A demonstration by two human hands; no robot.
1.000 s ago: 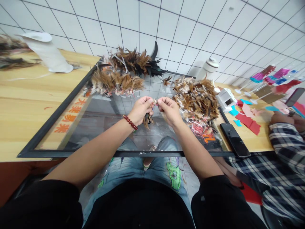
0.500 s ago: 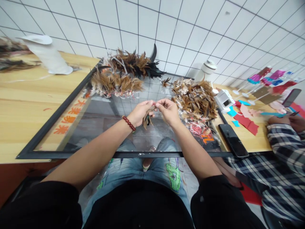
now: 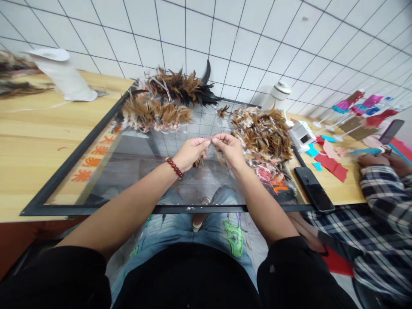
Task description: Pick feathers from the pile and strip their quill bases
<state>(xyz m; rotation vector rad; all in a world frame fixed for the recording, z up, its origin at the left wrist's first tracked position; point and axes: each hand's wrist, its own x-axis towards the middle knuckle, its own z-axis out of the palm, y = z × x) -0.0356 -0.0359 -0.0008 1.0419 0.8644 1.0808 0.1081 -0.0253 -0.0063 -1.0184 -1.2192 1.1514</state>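
My left hand [image 3: 190, 153] is closed around a small bunch of brown feathers [image 3: 198, 163], whose dark tips poke out below the fingers. Thumb and forefinger of my right hand [image 3: 231, 151] are pinched together, touching the left fingertips. What lies in that pinch is too small to make out; a faint brownish blur shows just under the right fingers. Both hands are above a glass panel [image 3: 128, 171] in a black frame. Closest to the right hand is a large heap of brown feathers [image 3: 265, 135] with white and pink bits at its near end.
Bundled brown feathers [image 3: 157, 113] and darker feathers [image 3: 183, 86] lie at the back left. A white spool [image 3: 61, 77] stands farther left. Rightward are a white bottle [image 3: 277, 94], a small white device [image 3: 301, 135], a phone [image 3: 313, 189], red paper [image 3: 331, 166] and a co-worker's plaid sleeve [image 3: 381, 182].
The feather bunch has turned down behind my left hand, so less of it shows. My right hand has shifted slightly right, with its fingers still at the left fingertips.
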